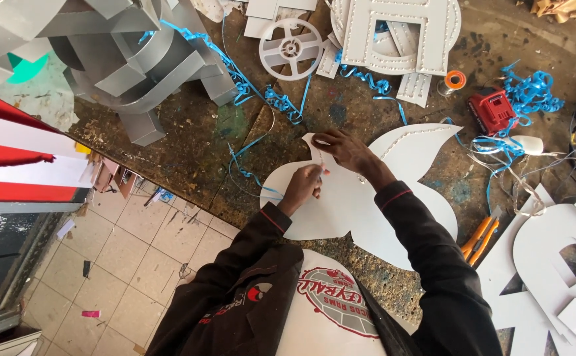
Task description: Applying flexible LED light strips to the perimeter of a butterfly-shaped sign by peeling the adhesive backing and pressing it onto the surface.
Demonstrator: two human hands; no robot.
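Hands: both meet at the upper left edge of the white cut-out panel (367,198), working close together over the counter (202,142).
Left hand: left hand (303,186) is curled, fingertips pinched on something thin and pale at the panel's edge; too small to name, possibly a strip or wire. The grip looks tight, as if to keep that piece taut.
Right hand: right hand (345,150) lies just above, fingers bent and pressed down on the panel's pointed tip, seemingly pinning it so it cannot slide.
Panel: flat on the counter, wing-like in outline, with a row of small dots along its upper rim; its lower part runs toward the person's body.
Far left: grey channel-letter shells (129,59) are stacked well apart from the hands, out of the working space.
Centre top: a white spoked reel (291,48) and curls of blue film (281,102) lie loose between the shells and the panel.
Right: a red battery pack (492,111) sits near more blue curls; an orange-handled cutter (480,237) rests just beside the panel, within easy reach of the right hand.
Far right: white letter cut-outs (551,264) lie flat at the counter's edge.
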